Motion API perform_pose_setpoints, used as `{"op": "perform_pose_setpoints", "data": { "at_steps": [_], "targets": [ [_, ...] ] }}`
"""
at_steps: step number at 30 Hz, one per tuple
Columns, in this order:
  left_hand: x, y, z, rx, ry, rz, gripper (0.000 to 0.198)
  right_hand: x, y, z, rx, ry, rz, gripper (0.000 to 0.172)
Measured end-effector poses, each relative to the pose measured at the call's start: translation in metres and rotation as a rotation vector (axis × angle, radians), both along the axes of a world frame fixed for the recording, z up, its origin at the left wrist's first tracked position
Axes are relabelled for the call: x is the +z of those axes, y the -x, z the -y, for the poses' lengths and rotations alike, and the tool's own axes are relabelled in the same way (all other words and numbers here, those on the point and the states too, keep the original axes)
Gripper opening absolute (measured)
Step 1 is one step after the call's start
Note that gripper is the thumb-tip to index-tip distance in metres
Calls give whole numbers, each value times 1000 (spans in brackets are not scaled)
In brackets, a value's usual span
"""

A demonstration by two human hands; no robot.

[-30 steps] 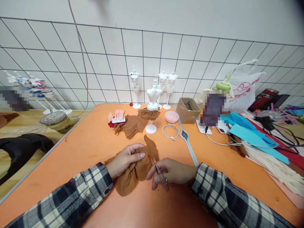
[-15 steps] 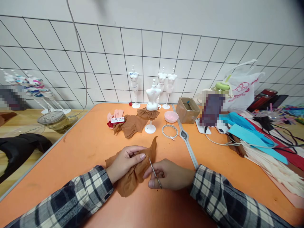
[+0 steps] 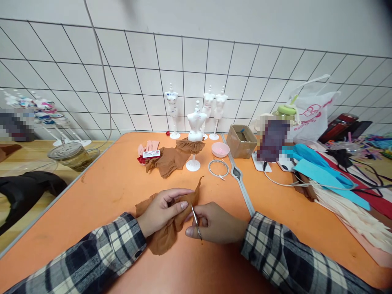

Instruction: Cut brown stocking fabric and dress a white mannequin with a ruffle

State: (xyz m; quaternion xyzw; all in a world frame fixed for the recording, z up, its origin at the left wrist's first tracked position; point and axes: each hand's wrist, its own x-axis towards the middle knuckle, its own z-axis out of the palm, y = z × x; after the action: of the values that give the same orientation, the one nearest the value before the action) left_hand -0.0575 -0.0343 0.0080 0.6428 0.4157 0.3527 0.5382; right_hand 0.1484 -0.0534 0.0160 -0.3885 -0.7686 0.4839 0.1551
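Note:
My left hand [image 3: 163,210] pinches a gathered piece of brown crepe material [image 3: 163,241], thumb on top, near the middle of the orange table. The material spreads out below and to the left of the hand, and a narrow tip sticks up behind it. Small metal scissors [image 3: 196,218] are in my right hand [image 3: 216,223], their tip at the brown material just right of my left thumb. Behind the hands stands a small white mannequin [image 3: 197,122] with a ruffled brown skirt [image 3: 190,145] around its lower part.
More brown material [image 3: 168,161] and a small white box [image 3: 151,154] lie back left. A pink bowl [image 3: 220,150], a wire ring [image 3: 218,168] and a cardboard box [image 3: 241,141] are back right. Coloured strips [image 3: 330,179] and cables cover the right side. Further mannequins stand by the wall.
My right hand has shifted slightly left and up, and the scissors' handle end has swung left and up. My left hand has barely moved on the brown material.

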Motion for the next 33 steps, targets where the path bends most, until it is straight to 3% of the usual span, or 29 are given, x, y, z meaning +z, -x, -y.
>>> {"op": "perform_pose_setpoints", "data": {
  "at_steps": [5,12,17,26,33],
  "targets": [
    [0,-1,0,-11,-4,29,40,0,1,0,-8,8,-32,27],
    [-1,-5,2,-53,74,134,60,-5,3,0,-40,-6,-72,27],
    [-1,-3,2,-88,59,183,64,-13,6,1,-13,178,-194,18],
    [0,3,-2,-65,-109,43,26,-18,4,1,90,242,-202,24],
    [5,1,-4,-159,-73,86,26,-10,-1,-1,220,332,-246,45]
  ]
}}
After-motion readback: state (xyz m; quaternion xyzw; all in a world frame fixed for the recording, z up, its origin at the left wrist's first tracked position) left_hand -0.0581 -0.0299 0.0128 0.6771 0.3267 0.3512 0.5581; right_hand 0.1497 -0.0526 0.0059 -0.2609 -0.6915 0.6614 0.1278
